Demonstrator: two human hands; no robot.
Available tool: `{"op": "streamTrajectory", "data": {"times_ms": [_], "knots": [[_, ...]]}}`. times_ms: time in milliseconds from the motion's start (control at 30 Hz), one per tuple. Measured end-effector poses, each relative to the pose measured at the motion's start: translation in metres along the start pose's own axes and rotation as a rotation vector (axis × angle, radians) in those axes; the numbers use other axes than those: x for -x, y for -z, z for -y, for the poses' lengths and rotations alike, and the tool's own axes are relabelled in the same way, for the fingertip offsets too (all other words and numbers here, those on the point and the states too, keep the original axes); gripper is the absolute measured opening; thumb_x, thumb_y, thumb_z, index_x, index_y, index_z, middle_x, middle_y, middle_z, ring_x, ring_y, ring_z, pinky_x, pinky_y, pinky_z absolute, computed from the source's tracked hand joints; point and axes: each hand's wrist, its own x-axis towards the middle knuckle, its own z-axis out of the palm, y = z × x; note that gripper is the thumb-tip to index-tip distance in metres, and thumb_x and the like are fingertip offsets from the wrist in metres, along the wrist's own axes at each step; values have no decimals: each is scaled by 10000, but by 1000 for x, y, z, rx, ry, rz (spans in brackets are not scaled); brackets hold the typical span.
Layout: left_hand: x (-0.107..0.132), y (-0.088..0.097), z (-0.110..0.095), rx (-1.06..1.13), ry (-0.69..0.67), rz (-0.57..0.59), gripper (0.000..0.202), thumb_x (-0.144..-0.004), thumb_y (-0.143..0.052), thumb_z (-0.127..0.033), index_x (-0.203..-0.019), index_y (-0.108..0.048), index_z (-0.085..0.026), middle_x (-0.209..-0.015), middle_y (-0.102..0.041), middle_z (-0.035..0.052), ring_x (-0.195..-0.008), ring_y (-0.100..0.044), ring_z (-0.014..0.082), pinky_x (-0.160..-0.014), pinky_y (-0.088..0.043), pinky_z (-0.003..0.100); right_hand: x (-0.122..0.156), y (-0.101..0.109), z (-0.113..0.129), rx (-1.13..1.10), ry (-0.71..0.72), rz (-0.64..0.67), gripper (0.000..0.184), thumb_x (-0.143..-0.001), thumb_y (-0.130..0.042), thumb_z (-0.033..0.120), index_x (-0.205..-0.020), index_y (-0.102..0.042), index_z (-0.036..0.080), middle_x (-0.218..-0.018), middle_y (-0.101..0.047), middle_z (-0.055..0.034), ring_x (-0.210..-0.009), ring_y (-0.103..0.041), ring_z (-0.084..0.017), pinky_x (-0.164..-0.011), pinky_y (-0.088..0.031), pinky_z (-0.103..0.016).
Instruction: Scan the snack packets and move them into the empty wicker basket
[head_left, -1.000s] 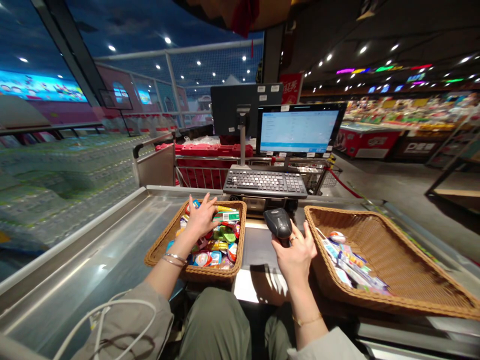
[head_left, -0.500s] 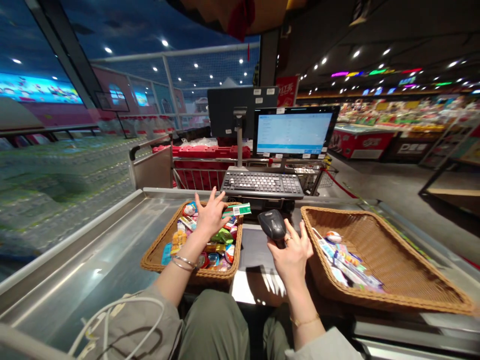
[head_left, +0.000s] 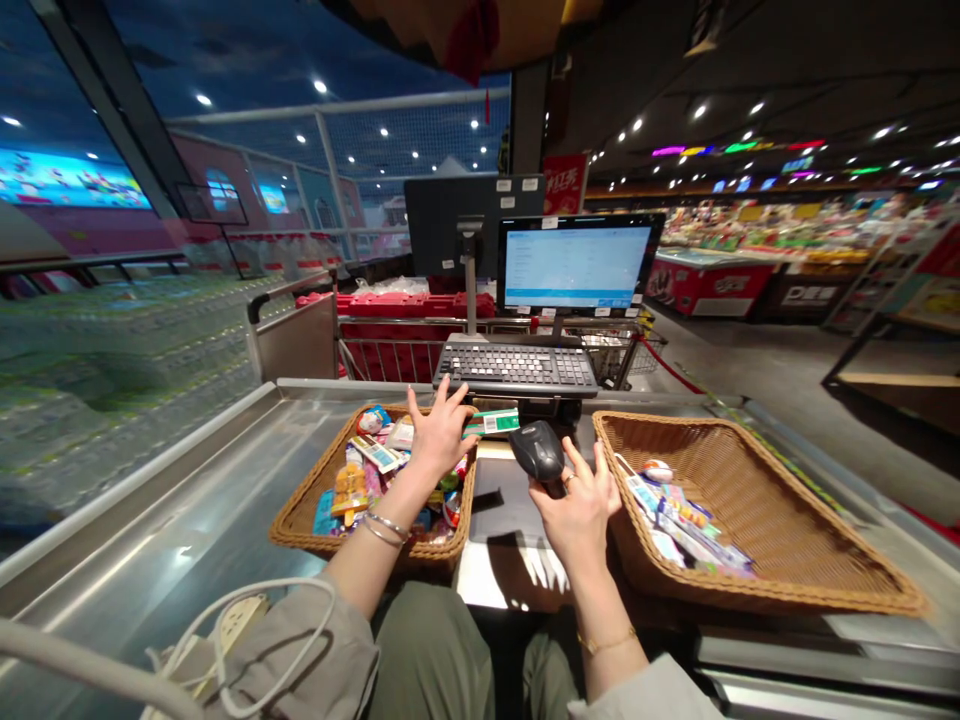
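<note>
My left hand [head_left: 441,432] hovers over a wicker basket [head_left: 315,475] of small packaged goods [head_left: 375,480], with its fingers spread. A green and white box [head_left: 491,422] with a barcode label sits against its thumb side, and it seems held there. My right hand [head_left: 577,510] grips a black handheld barcode scanner [head_left: 536,450] just to the right of that box. Beside this hand stands a second wicker basket [head_left: 757,510], which holds a few flat packets [head_left: 679,525] and a small round-ended item at its near corner.
A black keyboard [head_left: 516,368] and a lit monitor [head_left: 576,265] stand just beyond the hands. Steel counter [head_left: 180,500] runs along the left, with shrink-wrapped bottled water [head_left: 112,370] past it. A sleeve with a white cable lies at lower left.
The green and white box has risen out of the left basket and moved right with my left hand. Goods in that basket have shifted. The scanner stays in my right hand.
</note>
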Motion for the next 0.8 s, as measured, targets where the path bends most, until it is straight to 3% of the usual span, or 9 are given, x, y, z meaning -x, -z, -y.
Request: {"op": "streamTrajectory", "data": {"times_ms": [433,800], "knots": [[-1,-5,-13,16,-46,-72,233,-792,-694,-257,-1022,-657,-256,-1482,-513,68,-1468,-292,355,-1124,100,761,1,-4,-14,22,84,43,188,-737,-685,374,-864,-719,240,-1363,-602,-66,-1422,-291,-367,-1070,-184,-602],[-1,-8,-12,20,-49,-96,218,-787,-702,-261,-1000,-656,-252,-1475,-520,66,-1462,-307,351,-1125,79,768,0,-6,-18,20,125,40,196,-749,-667,391,-851,-722,233,-1339,-617,-83,-1419,-287,-372,-1067,-179,-596]]}}
